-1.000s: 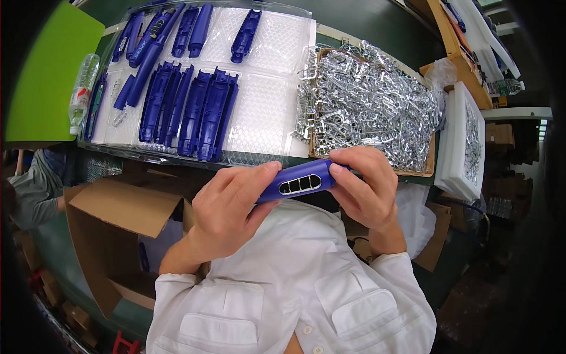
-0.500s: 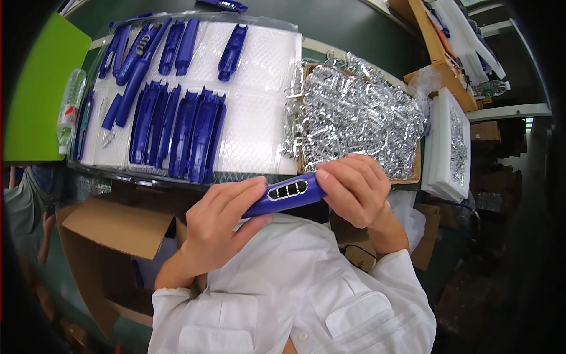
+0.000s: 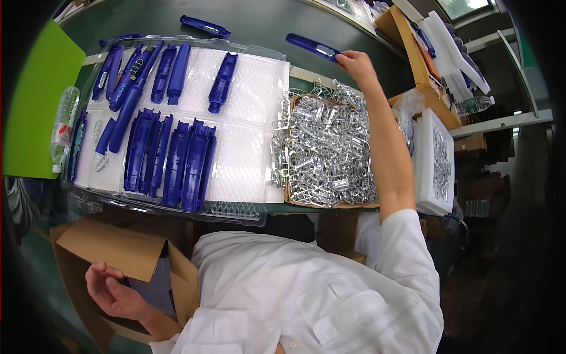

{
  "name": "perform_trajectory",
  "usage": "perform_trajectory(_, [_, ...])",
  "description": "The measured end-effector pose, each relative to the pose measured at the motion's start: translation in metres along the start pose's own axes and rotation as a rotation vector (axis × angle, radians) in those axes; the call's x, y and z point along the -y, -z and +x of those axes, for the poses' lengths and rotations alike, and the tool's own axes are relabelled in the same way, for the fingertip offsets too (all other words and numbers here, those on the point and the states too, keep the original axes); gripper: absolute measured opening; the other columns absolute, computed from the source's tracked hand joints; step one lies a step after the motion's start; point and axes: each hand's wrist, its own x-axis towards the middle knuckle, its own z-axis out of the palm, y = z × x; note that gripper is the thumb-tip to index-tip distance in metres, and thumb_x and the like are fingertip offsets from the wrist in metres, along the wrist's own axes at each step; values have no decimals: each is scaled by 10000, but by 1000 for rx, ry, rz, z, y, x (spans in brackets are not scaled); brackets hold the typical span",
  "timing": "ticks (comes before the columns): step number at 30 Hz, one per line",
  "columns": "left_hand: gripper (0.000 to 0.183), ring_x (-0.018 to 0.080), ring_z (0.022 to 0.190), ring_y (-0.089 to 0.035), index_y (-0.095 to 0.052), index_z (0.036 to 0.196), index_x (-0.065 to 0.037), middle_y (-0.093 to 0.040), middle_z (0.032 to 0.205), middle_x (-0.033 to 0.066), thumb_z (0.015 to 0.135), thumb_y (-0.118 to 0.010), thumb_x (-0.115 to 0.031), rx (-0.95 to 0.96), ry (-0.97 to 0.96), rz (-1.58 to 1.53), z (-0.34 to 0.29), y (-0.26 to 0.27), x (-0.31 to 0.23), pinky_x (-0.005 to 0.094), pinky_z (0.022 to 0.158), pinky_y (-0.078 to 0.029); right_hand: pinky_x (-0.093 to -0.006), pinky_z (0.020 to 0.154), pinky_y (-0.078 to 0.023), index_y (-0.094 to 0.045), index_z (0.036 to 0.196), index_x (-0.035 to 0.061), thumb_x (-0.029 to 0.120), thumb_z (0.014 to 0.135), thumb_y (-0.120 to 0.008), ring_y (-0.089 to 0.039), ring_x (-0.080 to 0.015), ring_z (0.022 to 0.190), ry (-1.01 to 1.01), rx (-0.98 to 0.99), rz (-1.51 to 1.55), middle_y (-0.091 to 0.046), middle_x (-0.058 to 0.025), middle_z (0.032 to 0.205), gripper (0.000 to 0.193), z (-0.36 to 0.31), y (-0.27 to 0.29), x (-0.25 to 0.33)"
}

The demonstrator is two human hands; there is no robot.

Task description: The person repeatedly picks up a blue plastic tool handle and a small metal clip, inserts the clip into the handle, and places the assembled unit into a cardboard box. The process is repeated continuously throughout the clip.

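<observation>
At the far side of the bench, my right hand (image 3: 356, 64) pinches one end of a long blue plastic casing half (image 3: 308, 44), which has a pale elongated window. The hand holds it beyond a heap of small shiny metal clips (image 3: 330, 150). Down at the left, my left hand (image 3: 119, 300) is over an opened cardboard box (image 3: 112, 245), fingers loosely bent and apart, with nothing visible in them. Between the arms, a clear plastic tray (image 3: 240, 177) carries several blue casing halves (image 3: 191, 162) and a fuller blue casing with a dark window (image 3: 134, 74).
Another blue casing part (image 3: 205, 26) lies behind the tray. A plastic bottle (image 3: 63, 130) stands by a green panel (image 3: 38, 106) at left. At right are a white foam box (image 3: 425, 162) of metal pieces and a wooden shelf (image 3: 413, 59).
Both hands were together on a blue casing at my front. My right hand has since reached far forward with a casing half; my left has let go and dropped left over the box.
</observation>
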Motion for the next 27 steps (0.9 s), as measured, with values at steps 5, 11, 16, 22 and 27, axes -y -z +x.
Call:
perform_trajectory(5, [413,121,706,-515,-559,1331,38,-625,991,120,1037,-629,-244,338,484,-763,0,74,23,227,637,-473,-324,787,-555,-760,1164,-4,282,910,-745,-730,-203,836,1,34,-122,-785,-100,930,383,34,-40,-6])
perform_trajectory(11, [243,130,660,-425,-552,1188,-1,-496,756,28,1088,-527,-221,139,606,-1191,-51,165,104,271,559,-388,-407,961,-544,-793,1087,42,249,863,-758,-721,-314,1049,251,111,-347,-760,-147,1158,307,-60,-17,80])
perform_trajectory(16, [203,145,610,-470,-616,1052,0,-514,680,46,1052,-516,-177,-79,650,-1155,-112,254,203,315,665,-525,-440,934,-530,-785,1010,16,137,843,-775,-687,-315,1045,758,297,-424,-726,-159,1123,207,-154,-46,124])
perform_trajectory(22, [262,158,622,-565,-707,1024,-54,-649,830,36,988,-591,-286,-655,1156,-561,-178,254,289,263,494,-448,-384,1039,-476,-718,991,-40,37,830,-756,-633,-340,1188,477,323,-338,-667,-162,1270,182,-184,-60,102])
perform_trajectory(27, [238,158,738,-564,-683,1012,-101,-613,903,48,1017,-485,-233,-1110,1390,-126,-283,297,337,296,579,-457,-323,1033,-475,-671,1100,-43,50,983,-669,-647,-227,1188,693,228,-258,-681,-113,1280,149,-195,-44,92])
